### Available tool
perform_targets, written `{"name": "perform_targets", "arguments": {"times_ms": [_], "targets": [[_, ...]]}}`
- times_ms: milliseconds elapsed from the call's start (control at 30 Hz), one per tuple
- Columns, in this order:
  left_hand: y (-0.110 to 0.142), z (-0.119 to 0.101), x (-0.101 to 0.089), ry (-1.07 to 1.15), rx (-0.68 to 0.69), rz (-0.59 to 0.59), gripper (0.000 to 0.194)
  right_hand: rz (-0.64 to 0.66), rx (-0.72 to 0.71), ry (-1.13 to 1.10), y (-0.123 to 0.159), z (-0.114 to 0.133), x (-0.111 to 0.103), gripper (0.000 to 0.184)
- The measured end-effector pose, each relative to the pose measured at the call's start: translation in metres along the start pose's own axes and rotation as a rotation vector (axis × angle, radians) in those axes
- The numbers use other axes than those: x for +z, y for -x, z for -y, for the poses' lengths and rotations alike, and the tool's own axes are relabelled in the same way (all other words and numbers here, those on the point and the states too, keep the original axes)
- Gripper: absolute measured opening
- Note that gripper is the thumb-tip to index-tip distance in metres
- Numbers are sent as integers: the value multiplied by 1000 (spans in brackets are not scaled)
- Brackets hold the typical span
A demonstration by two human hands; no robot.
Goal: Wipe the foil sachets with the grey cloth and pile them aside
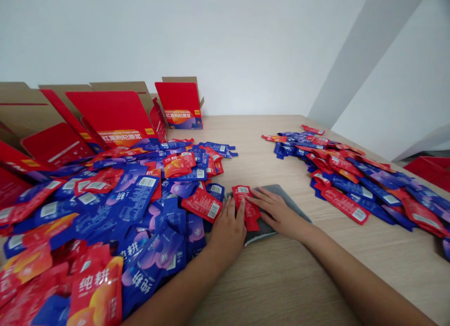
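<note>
A red sachet [251, 212] lies back side up on a grey cloth [281, 194], its barcode at the far end. My left hand [229, 230] rests along the sachet's left edge, fingers stretched out and flat. From the right, my right hand [276, 210] reaches over the sachet's right side with its fingers extended, touching it. Neither hand is closed around anything. Just left of my left hand, another red sachet [202, 204] lies at the edge of a large heap of red and blue sachets [137, 190].
Open red cartons [112, 115] stand behind the heap at the left, with one more red carton [180, 106] near the wall. A second pile of sachets [346, 176] runs along the right side of the wooden table [246, 134]. A red object [431, 171] shows beyond the right edge.
</note>
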State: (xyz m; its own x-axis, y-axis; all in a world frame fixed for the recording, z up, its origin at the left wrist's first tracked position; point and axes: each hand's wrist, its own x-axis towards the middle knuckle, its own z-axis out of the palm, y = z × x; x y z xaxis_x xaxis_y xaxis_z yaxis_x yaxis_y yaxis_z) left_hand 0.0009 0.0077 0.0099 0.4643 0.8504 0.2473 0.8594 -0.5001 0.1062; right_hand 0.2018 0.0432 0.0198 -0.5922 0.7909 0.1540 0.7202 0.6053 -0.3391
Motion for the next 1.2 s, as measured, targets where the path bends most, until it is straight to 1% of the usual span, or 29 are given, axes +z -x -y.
{"name": "perform_targets", "arguments": {"times_ms": [100, 233, 333, 467, 600, 733, 833, 867, 900, 933, 1000, 1033, 1067, 1100, 1133, 1167, 1200], "targets": [[-1, 0, -1, 3, -2, 31, 52, 38, -9, 35, -1, 4, -2, 53], [-1, 2, -1, 22, 12, 27, 51, 60, -106, 71, -4, 6, -7, 53], [1, 4, 1, 29, 20, 28, 50, 62, -142, 94, -7, 9, -13, 49], [5, 5, 9, 24, 14, -48, 54, 31, -156, 114, -9, 13, -17, 43], [7, 6, 17, 6, 31, -113, 62, -13, -153, 123, -8, 13, -15, 40], [7, 7, 18, 20, 30, -114, 68, -39, -181, 67, -7, 13, -11, 35], [8, 7, 15, 53, 19, -107, 68, -53, -233, -78, -3, 19, -18, 29], [8, 7, 14, 61, 17, -102, 69, -73, -223, -148, -1, 22, -22, 27], [8, 7, 13, 64, 15, -97, 70, -115, -181, -223, 1, 26, -26, 27], [8, 7, 12, 61, 15, -89, 71, -182, -103, -298, 3, 29, -31, 27], [7, 7, 12, 46, 20, -76, 70, -382, 130, -442, 6, 33, -39, 30], [7, 7, 12, 38, 24, -71, 67, -479, 247, -511, 6, 33, -40, 32], [7, 6, 12, 32, 25, -71, 62, -547, 339, -579, 5, 31, -40, 33], [6, 6, 12, 29, 25, -74, 57, -573, 396, -637, 3, 28, -37, 34], [6, 5, 11, 27, 22, -80, 52, -558, 416, -667, 2, 23, -32, 36], [6, 4, 11, 25, 18, -85, 49, -519, 405, -649, 1, 18, -26, 37], [6, 3, 10, 22, 13, -87, 50, -470, 376, -579, 0, 13, -18, 40]]}}
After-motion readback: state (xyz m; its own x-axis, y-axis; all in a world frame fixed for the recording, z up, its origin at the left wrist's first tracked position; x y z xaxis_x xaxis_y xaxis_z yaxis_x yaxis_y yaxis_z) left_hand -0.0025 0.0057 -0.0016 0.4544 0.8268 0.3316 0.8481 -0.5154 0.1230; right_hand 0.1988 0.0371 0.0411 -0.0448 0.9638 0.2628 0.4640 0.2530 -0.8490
